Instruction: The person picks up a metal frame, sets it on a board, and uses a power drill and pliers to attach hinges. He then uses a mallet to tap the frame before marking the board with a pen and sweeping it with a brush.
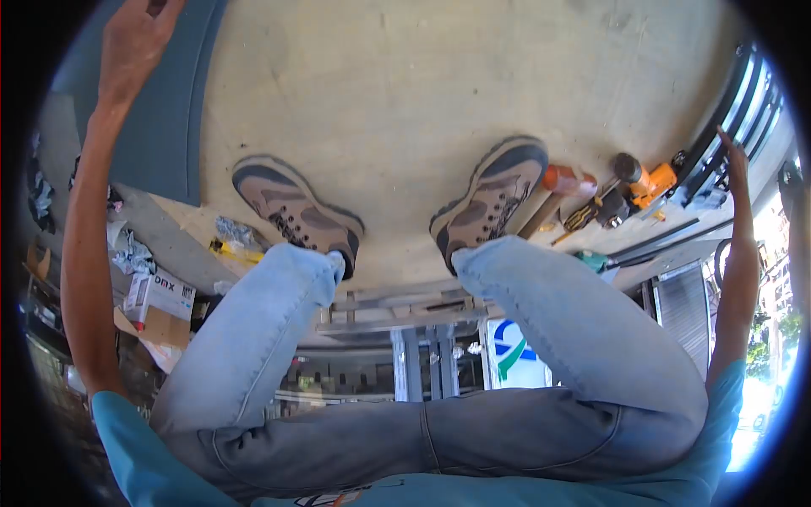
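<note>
My left hand [135, 46] reaches out at the top left, over a dark grey sheet panel [156, 127]. The view's top edge cuts off most of its fingers. At the far right, my right hand [735, 156] is seen edge-on, fingers stretched out beside a set of black metal bars [733, 114]. Nothing shows in that hand. An orange power tool [652, 184] lies just left of those bars. Beside it are a hammer with a red-orange head [568, 181] and a yellow-and-black tool [583, 215].
My shoes [296, 203] stand apart on a pale wooden board [380, 93]. A cardboard box [160, 308], crumpled plastic [131, 253] and a yellow item [235, 250] lie at the left. A green-handled tool [591, 259] is by my right knee. Behind me are metal frames [411, 363] and a white sign [515, 355].
</note>
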Motion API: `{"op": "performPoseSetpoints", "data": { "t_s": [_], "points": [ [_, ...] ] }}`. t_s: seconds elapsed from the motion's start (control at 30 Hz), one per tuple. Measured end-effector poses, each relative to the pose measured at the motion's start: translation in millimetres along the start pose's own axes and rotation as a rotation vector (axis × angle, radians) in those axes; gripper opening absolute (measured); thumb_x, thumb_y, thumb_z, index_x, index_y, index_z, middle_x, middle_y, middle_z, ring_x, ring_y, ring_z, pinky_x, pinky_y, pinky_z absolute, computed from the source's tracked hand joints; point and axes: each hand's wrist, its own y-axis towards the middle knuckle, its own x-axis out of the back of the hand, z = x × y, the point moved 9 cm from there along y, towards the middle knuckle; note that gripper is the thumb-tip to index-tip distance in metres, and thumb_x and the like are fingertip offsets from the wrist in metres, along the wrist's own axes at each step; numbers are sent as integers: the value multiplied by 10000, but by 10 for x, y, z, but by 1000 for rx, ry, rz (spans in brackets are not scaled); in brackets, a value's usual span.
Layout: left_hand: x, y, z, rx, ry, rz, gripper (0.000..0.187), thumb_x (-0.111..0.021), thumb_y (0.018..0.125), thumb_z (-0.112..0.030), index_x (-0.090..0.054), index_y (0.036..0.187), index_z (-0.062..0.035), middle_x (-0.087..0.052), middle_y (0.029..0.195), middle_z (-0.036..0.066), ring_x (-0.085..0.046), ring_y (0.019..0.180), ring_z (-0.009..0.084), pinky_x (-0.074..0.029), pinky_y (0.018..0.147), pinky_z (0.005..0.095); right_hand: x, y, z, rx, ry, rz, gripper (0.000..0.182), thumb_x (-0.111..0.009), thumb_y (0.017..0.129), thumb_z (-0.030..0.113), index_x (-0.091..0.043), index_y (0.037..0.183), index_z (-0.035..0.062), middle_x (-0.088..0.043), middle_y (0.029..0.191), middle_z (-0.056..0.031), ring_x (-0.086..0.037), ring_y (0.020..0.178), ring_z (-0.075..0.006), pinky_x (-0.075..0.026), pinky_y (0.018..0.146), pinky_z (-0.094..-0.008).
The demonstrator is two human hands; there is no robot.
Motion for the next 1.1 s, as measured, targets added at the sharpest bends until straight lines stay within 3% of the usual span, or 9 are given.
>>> {"op": "performPoseSetpoints", "data": {
  "t_s": [0.17, 0.2, 0.3, 0.33, 0.37, 0.5, 0.73, 0.83, 1.1],
  "points": [
    [956, 551, -603, -27, 16, -220, 141, -632, 808, -108, -593, 888, 1, -596, 800, 106, -573, 691, 183, -470, 639, 301, 1071, -336, -304, -393, 88, -752, 472, -592, 729, 480, -561, 688, 11, -448, 533, -50, -453, 571, -223, -372, 591, -389],
    [1398, 596, -748, -77, 62, -314, 141, -632, 808, -108, -593, 888, 1, -596, 800, 106, -573, 691, 183, -470, 639, 301, 1168, -349, -186, -525, 31, -468, 607, -552, 740, 508, -625, 948, -57, -582, 1019, -289, -540, 985, -391, -385, 876, -416],
    [2378, 557, -1569, -434, 263, -363, 388, -664, 793, -192, -536, 1132, -55, -558, 903, 114, -568, 750, 214, -482, 691, 327, 1466, -834, 541, -414, 27, -710, 465, -583, 735, 423, -633, 901, -8, -587, 968, -290, -554, 902, -429, -435, 778, -462],
    [2775, 443, -1713, -396, 188, -457, 365, -651, 814, -257, -568, 1115, -68, -598, 898, 74, -584, 795, 168, -467, 725, 278, 1290, -677, 338, -117, -352, -756, 465, -601, 723, 384, -614, 902, -45, -592, 939, -298, -568, 874, -426, -437, 782, -479],
    [3167, 306, -1872, -359, 103, -541, 357, -638, 836, -322, -600, 1097, -81, -638, 893, 35, -600, 840, 122, -452, 760, 228, 1499, -1362, 1039, -390, 36, -978, 411, -619, 711, 336, -607, 893, -32, -607, 880, -285, -590, 837, -404, -443, 767, -475],
    [3582, 95, -2037, -217, -357, -548, 446, -645, 832, -316, -554, 1140, -6, -637, 928, 23, -594, 857, 112, -436, 760, 240, 1697, -2270, 2097, -139, 289, -957, 385, -652, 683, 293, -574, 891, -21, -621, 789, -255, -617, 754, -386, -482, 657, -442],
    [4289, -453, -2764, -74, -553, -678, 944, -499, 693, -762, -477, 1265, -12, -462, 1298, 144, -453, 1151, 295, -415, 898, 422, 2242, -4078, 3714, 404, 6, -1067, 374, -709, 603, 269, -551, 838, 24, -614, 751, -177, -613, 674, -322, -489, 612, -408],
    [4453, -946, -2736, -32, -691, -453, 911, -537, 679, -749, -505, 1197, -1, -562, 1069, 188, -525, 1053, 242, -470, 805, 396, 2219, -4830, 4142, 677, -133, -1158, 361, -738, 589, 209, -530, 821, 27, -588, 714, -132, -604, 645, -303, -490, 583, -386],
    [4947, -2370, -2966, -109, -908, -760, 525, -745, 635, -557, -500, 768, -112, -495, 606, -3, -553, 507, 114, -447, 454, 253, 1739, -5880, 4458, 928, -568, -1496, 369, -713, 536, 150, -530, 830, 24, -488, 643, -69, -542, 596, -217, -453, 553, -328]
  ]
}}
